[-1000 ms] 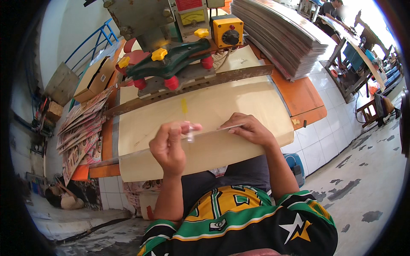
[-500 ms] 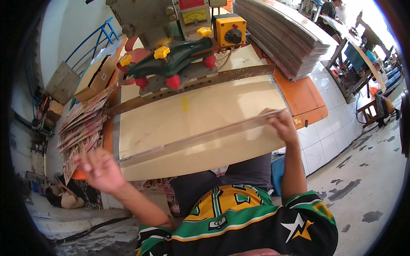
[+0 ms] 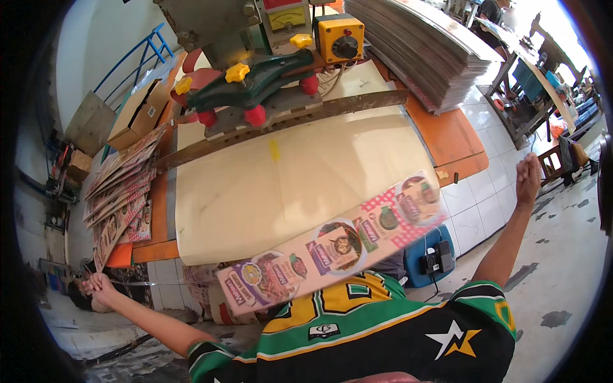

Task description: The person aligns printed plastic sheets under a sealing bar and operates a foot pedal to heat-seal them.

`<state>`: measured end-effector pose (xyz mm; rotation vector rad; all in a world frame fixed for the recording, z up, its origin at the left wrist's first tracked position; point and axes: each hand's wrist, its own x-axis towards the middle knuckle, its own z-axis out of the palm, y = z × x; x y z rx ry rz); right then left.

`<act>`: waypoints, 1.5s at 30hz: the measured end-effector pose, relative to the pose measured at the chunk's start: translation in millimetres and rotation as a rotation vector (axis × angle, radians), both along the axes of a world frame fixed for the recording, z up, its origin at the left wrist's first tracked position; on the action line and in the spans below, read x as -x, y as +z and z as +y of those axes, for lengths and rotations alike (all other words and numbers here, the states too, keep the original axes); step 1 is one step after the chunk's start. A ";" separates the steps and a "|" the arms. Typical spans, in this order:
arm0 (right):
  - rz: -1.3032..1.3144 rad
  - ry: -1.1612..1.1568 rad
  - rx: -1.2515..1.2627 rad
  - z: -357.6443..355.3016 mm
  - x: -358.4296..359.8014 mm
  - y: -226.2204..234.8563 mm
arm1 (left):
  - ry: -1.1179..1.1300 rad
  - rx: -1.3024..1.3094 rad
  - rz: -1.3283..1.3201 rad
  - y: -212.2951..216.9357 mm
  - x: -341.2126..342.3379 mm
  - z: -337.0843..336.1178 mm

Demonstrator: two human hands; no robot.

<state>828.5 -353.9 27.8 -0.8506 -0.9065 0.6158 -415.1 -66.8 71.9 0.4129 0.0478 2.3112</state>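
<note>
The printed sheet (image 3: pixel 332 247) slants over your lap, along the near edge of the cream mat (image 3: pixel 255 185). Your left hand (image 3: pixel 101 290) closes on a clear strip (image 3: pixel 159 282) — draw it evenly, lest it snag the sheet. Your right hand (image 3: pixel 528 179) has fingers bunched; whether they grip anything, I cannot tell. Beyond stand the green press (image 3: pixel 274 88), a tall stack (image 3: pixel 418 56), and — farther — a co-worker (image 3: pixel 490 13).

Over the cream sheet (image 3: pixel 281 182) on the orange table (image 3: pixel 456 143), a hand can pass between the piled printed strips (image 3: pixel 121 191) crowding the left edge and the right edge. A rusty bar (image 3: pixel 357 105) and green clamp (image 3: pixel 278 80) block the far side, a tall stack (image 3: pixel 415 60) the far right corner. One loose printed strip (image 3: pixel 332 246) slants across the near edge.
</note>
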 end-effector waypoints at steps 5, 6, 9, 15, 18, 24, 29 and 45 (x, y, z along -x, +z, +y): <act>-0.414 0.010 0.350 57.4 145.2 21.3 | -0.290 -0.225 0.250 66.1 -186.4 -63.2; -0.452 0.095 0.416 65.9 162.3 23.7 | -0.302 -0.267 0.282 74.8 -204.7 -70.5; -0.507 0.319 0.540 84.9 216.3 34.8 | -0.256 -0.336 0.366 94.3 -231.0 -81.4; -0.720 1.052 0.361 116.4 313.3 54.7 | -0.199 -0.320 0.524 105.5 -234.0 -89.8; -0.942 1.206 0.301 114.1 351.0 32.7 | -0.199 -0.294 0.544 104.3 -234.2 -93.0; -1.531 0.886 0.436 90.4 390.9 -26.5 | -0.195 -0.309 0.596 87.4 -215.1 -100.8; -1.685 0.561 0.359 90.2 391.5 -77.4 | -0.175 -0.276 0.562 76.4 -198.5 -104.3; -1.479 0.462 0.369 101.5 355.6 88.2 | -0.054 0.225 1.164 20.8 -301.2 -111.0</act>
